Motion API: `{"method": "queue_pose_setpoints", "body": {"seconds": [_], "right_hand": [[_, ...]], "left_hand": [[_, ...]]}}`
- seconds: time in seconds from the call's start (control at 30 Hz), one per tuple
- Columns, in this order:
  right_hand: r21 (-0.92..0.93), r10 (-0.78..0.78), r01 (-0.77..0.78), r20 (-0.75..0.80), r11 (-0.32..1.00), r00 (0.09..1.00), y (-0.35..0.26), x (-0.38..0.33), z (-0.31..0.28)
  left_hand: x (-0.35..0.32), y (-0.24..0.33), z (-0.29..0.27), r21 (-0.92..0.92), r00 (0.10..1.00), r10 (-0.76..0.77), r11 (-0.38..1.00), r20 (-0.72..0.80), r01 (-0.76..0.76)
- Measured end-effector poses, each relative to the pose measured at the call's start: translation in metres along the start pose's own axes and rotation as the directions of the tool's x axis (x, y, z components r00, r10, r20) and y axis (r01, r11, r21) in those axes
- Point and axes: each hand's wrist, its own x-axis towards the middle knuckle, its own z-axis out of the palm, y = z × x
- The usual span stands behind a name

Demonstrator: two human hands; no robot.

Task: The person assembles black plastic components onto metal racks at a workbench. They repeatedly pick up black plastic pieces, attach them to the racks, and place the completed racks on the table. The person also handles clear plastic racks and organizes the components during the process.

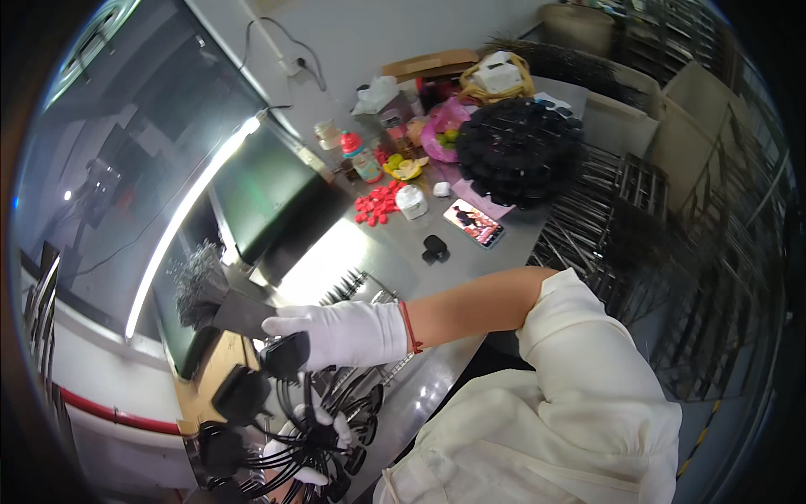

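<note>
My left hand (294,458), in a white glove, is low in the picture, its fingers closed round a bundle of thin black stems (285,466). Flat black heads (241,395) fan out from the stems. My right hand (332,336), also gloved in white, reaches leftward above the bundle, one finger stretched along the edge of a dark block-shaped holder (243,313). Fine grey wires or bristles (197,281) stick out of that holder. A black head (285,354) covers part of the right fingertips, which look drawn together; what they grip is hidden.
On the metal table (395,269) lie a small black case (435,248), a phone (474,223), red pieces (378,204), a white jar (411,202) and a red-capped bottle (361,158). A large black bristly mass (520,151) stands farther back. Metal racks (596,202) flank the right side.
</note>
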Motion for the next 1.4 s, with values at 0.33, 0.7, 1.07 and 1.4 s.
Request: {"method": "queue_pose_setpoints", "body": {"seconds": [0.33, 0.7, 1.07, 1.4], "right_hand": [[0.416, -0.261, -0.904, 0.887, 0.095, 0.381, 0.042, -0.051, 0.004], [0.047, 0.167, -0.193, 0.328, 0.98, 0.93, 0.019, 0.024, -0.025], [0.279, 0.096, -0.62, 0.86, 0.733, 0.501, 0.025, 0.033, 0.001], [-0.069, -0.135, 0.173, 0.371, 0.983, 0.919, 0.002, 0.072, -0.021]], "left_hand": [[0.001, 0.03, -0.004, 0.975, 0.954, 0.201, -0.082, 0.221, -0.209], [-0.018, -0.021, -0.051, -0.405, 0.94, 0.34, 0.859, -0.006, -0.313], [-0.027, 0.031, -0.052, 0.96, 0.729, 0.626, -0.179, 0.279, -0.214], [-0.026, -0.009, -0.083, -0.068, 0.952, 0.306, 0.949, -0.03, -0.307]]}}
